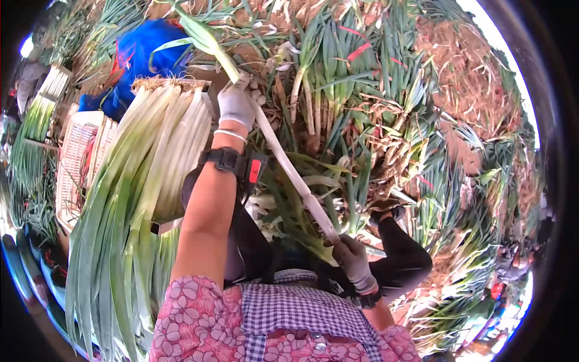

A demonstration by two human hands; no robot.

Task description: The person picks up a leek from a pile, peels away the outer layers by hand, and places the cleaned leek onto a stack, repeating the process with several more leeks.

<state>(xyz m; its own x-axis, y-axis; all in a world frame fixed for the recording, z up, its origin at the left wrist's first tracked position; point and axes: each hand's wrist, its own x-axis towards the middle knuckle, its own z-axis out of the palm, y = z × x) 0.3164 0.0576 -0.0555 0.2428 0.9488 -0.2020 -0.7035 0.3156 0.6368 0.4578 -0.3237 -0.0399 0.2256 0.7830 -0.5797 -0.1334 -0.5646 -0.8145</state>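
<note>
A long green onion (281,154) stretches diagonally across the middle, its green leaves toward the upper left and its white shaft running down to the right. My left hand (237,102), in a whitish glove, is closed around it where the green meets the white. Around the lower end of the shaft my right hand (353,260) is closed, also gloved; the fingertips are partly hidden. Beside my left arm lies a thick pile of trimmed green onions (160,130), roots at the far end and leaves drooping toward me.
Bundles of untrimmed green onions (341,57), some with red ties, cover the ground ahead and right. Loose peelings (395,142) lie among them. At left are a pale plastic basket (77,166) and a blue bag (154,51). My bent knee (404,256) is at right.
</note>
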